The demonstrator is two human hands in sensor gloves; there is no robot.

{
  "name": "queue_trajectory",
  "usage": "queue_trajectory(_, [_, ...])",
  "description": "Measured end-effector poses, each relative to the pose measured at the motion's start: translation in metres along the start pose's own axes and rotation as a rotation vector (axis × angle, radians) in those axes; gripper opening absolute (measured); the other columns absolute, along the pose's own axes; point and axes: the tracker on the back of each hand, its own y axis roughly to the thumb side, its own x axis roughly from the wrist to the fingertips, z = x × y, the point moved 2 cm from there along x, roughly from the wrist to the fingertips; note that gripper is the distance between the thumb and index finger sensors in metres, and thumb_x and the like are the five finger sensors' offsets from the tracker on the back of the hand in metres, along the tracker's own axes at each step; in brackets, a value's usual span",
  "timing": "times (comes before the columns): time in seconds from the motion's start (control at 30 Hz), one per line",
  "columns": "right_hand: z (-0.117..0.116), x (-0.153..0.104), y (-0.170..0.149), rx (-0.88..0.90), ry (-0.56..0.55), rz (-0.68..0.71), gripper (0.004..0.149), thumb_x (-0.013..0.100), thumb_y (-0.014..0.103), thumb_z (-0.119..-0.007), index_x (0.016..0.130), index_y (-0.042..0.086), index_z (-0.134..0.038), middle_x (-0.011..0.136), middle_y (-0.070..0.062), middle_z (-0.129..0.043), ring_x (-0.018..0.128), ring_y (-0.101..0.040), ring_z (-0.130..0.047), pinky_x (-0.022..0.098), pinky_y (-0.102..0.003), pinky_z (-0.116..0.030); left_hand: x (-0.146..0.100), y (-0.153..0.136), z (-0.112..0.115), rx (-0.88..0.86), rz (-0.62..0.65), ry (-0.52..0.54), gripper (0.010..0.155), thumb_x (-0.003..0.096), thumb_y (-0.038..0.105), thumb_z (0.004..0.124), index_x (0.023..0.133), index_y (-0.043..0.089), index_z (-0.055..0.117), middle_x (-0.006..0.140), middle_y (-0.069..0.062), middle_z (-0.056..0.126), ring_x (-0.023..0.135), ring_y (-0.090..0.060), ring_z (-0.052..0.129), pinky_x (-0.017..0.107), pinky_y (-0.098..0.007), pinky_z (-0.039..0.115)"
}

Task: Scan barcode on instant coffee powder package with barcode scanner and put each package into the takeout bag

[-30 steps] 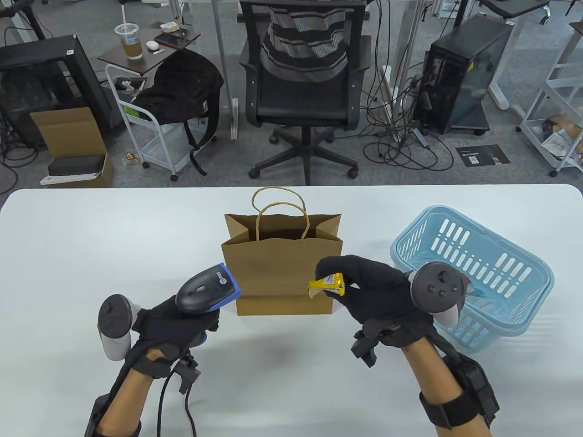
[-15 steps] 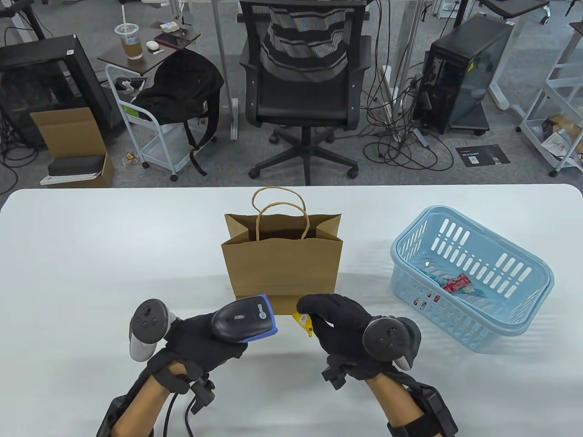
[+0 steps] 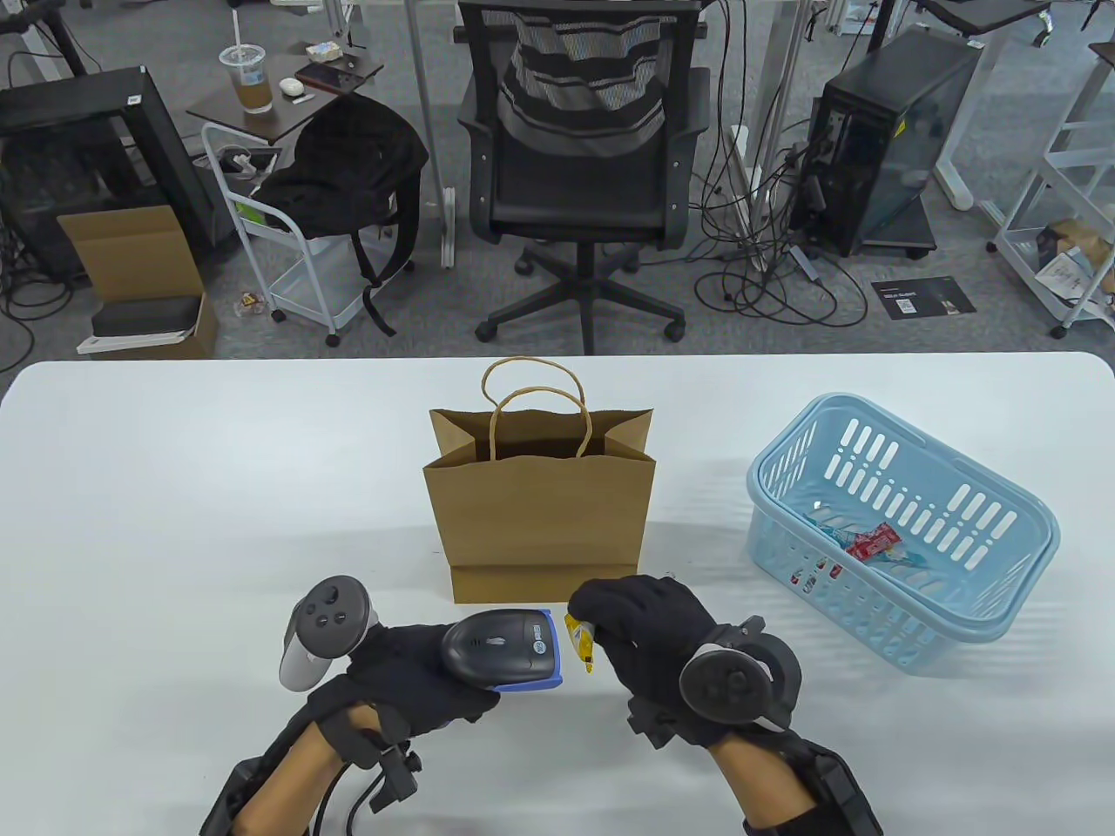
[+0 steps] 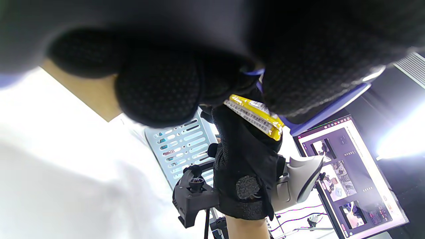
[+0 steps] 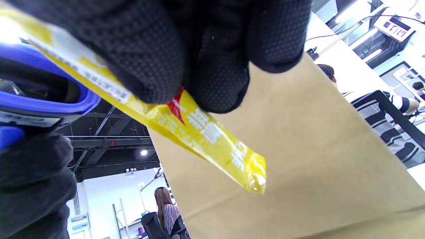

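Note:
My left hand (image 3: 418, 679) grips the grey barcode scanner (image 3: 503, 649) with its blue-rimmed head turned right. Just beyond that head, my right hand (image 3: 640, 627) pinches a yellow coffee stick package (image 3: 581, 643); the package (image 5: 199, 132) slants down between thumb and fingers, its printed side toward the scanner (image 5: 40, 96). From the left wrist camera the yellow package (image 4: 255, 116) lies right under the scanner's blue rim (image 4: 328, 106). The brown paper takeout bag (image 3: 540, 514) stands open and upright just behind both hands.
A light blue basket (image 3: 906, 522) at the right holds several more coffee stick packages (image 3: 871, 544). The scanner's cable (image 3: 361, 797) trails off the table's front edge. An office chair (image 3: 584, 165) stands beyond the far edge.
Both hands came down and toward me from in front of the bag. The scanner head swung right and closed in on the yellow package, which now stands nearly upright.

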Motion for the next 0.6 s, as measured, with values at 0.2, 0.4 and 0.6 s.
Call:
queue_trajectory(0.2, [0.0, -0.001, 0.01, -0.072, 0.008, 0.065, 0.042, 0.043, 0.027, -0.097, 0.082, 0.04, -0.088, 0.081, 0.004, -0.102, 0.07, -0.019, -0.103, 0.058, -0.043, -0.081, 0.0, 0.0, 0.0, -0.006, -0.006, -0.003, 0.05, 0.0491, 0.053, 0.09, 0.091, 0.027, 0.08, 0.072, 0.005, 0.095, 0.049, -0.016, 0.108, 0.041, -0.04, 0.089])
queue_trajectory(0.4, [0.0, -0.001, 0.013, -0.079, 0.005, 0.074, 0.042, 0.043, 0.027, -0.098, 0.082, 0.039, -0.087, 0.081, 0.004, -0.102, 0.07, -0.019, -0.103, 0.057, -0.043, -0.081, 0.0, 0.001, 0.0, -0.01, -0.007, -0.005, 0.049, 0.049, 0.053, 0.09, 0.091, 0.028, 0.08, 0.072, 0.005, 0.095, 0.048, -0.016, 0.108, 0.041, -0.04, 0.089])
queue_trajectory(0.6, [0.002, 0.0, 0.013, -0.078, -0.001, 0.07, 0.042, 0.042, 0.028, -0.098, 0.082, 0.038, -0.087, 0.08, 0.003, -0.103, 0.069, -0.019, -0.104, 0.057, -0.044, -0.081, 0.0, 0.0, -0.001, -0.007, -0.004, -0.007, 0.049, 0.0492, 0.053, 0.09, 0.091, 0.027, 0.08, 0.072, 0.005, 0.095, 0.048, -0.016, 0.108, 0.041, -0.04, 0.089])
